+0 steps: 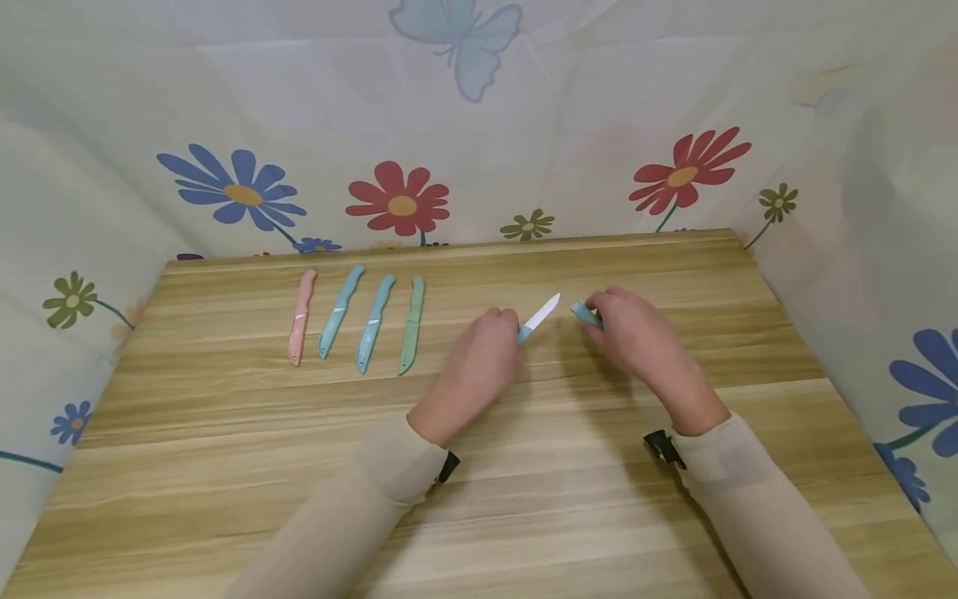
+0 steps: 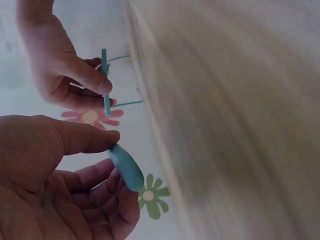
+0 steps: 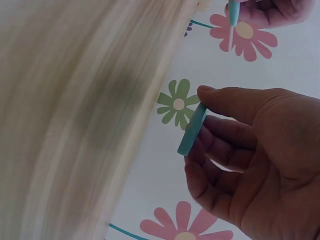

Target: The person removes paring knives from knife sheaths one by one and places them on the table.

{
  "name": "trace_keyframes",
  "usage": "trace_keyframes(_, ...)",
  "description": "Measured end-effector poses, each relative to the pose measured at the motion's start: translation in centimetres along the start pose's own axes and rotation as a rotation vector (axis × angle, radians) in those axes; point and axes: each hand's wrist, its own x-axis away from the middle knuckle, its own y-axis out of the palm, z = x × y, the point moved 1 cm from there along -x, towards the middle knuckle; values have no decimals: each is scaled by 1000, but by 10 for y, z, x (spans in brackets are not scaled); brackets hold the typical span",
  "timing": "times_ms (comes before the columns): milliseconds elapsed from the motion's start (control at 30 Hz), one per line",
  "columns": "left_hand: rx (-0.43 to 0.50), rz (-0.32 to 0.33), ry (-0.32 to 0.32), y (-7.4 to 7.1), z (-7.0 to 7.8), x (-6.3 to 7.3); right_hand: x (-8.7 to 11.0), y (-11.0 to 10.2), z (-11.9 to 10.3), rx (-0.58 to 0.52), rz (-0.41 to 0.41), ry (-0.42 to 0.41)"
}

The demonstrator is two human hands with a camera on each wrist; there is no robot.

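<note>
A printed cloth backdrop stands at 12 o'clock, beyond the wooden tabletop. Over the tabletop's middle, the left hand is clamped on the lower end of a bare-bladed knife, its tip directed near 1 o'clock. At 2 o'clock, the right hand pinches a blue cover, judged to be a sheath, between thumb and fingers; cover and blade are apart. At 10 o'clock lie, in a row, a pink knife, 2 blue knives and a green knife. Risk noted: the right hand's fingers sit near the tip, at its 4 o'clock; a misaligned approach could cut them. A loose pinch could let the cover drop. A left-hand swing towards 10 o'clock could knock the green knife, nearest in the row. Edges: the far edge lies at 12 o'clock, wood showing between it and the hands; the right edge, at 3 o'clock, is well apart. Widest room for moving is bare wood towards 6 o'clock, partly crossed by the sleeves.
</note>
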Motion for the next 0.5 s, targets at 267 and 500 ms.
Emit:
trace_keyframes(267, 111, -64, -52, 12, 15, -9, 1, 4, 8, -52, -96, 103)
trace_keyframes(500, 128, -112, -82, 21, 28, -16, 0, 7, 9, -58, -172, 131)
